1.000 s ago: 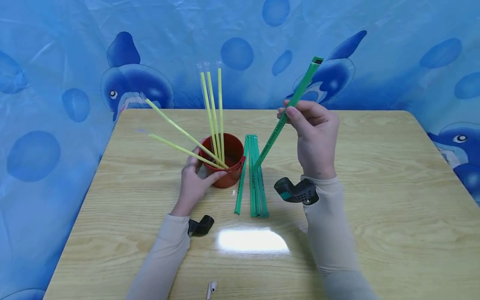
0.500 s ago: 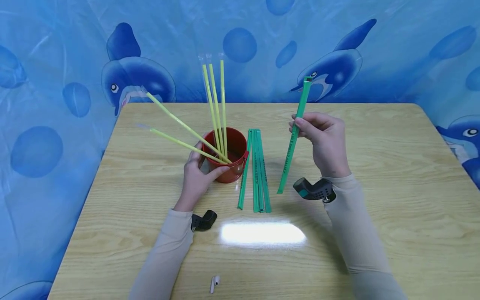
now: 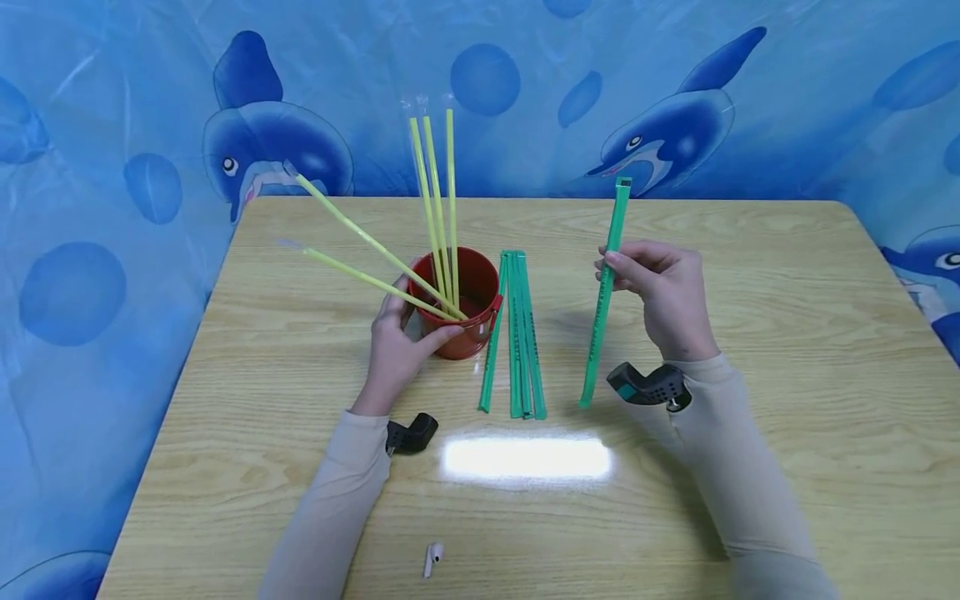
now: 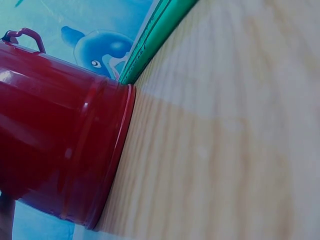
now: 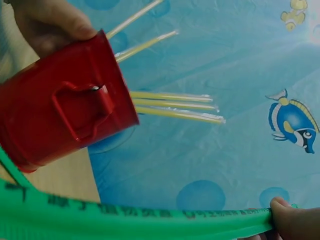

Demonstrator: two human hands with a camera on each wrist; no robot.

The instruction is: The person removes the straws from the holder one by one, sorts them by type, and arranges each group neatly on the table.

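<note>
A red metal bucket [image 3: 480, 335] with a small side handle stands on the table, and my left hand [image 3: 395, 354] grips its left side, thumb near the front rim. Several yellow straws [image 3: 452, 183] in clear wrappers stick out of it, some upright, two leaning left. My right hand [image 3: 667, 292] pinches a green-wrapped straw [image 3: 598, 333] with dark print, held upright and slightly tilted to the right of the bucket. Beside the bucket lie several more green-wrapped straws [image 3: 517, 333]. The left wrist view shows the bucket's lower wall [image 4: 55, 130] close up.
A white earbud [image 3: 429, 560] lies near the table's front edge. The wooden table [image 3: 787, 333] reaches back to a blue curtain [image 3: 480, 167] printed with dolphins. Wrist cameras [image 3: 648, 385] sit on both forearms.
My right hand has moved right and toward me, carrying the green-wrapped straw away from the pile and turning it more upright. The left hand stays on the bucket. The head view has shifted slightly.
</note>
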